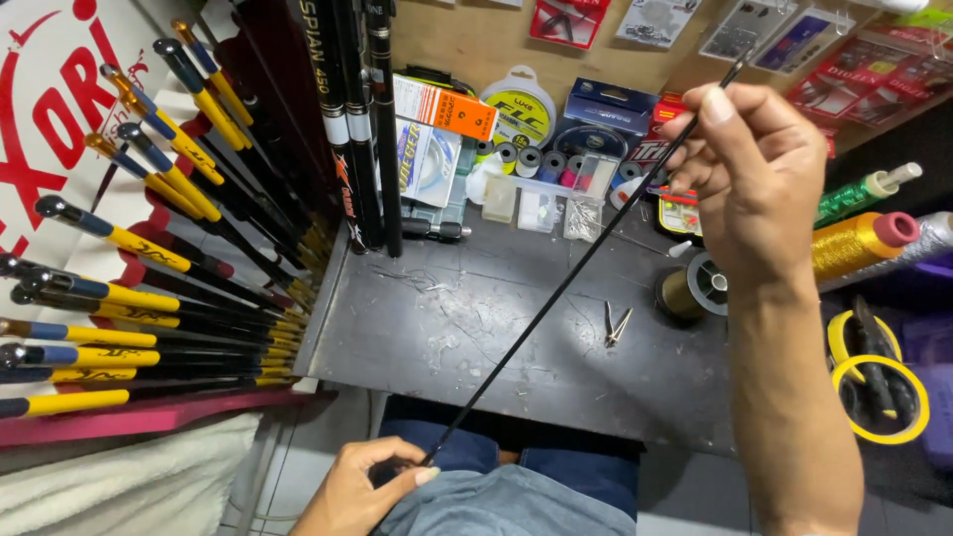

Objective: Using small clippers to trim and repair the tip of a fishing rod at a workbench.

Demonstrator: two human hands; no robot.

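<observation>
Fingers of both hands — left [362,486], right [754,164] — pinched on thin black rod [586,253] over scratched grey workbench [447,337].

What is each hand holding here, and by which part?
Both hold one thin black rod: the right hand pinches it near its upper tip, the left hand grips its lower end above the lap.
</observation>
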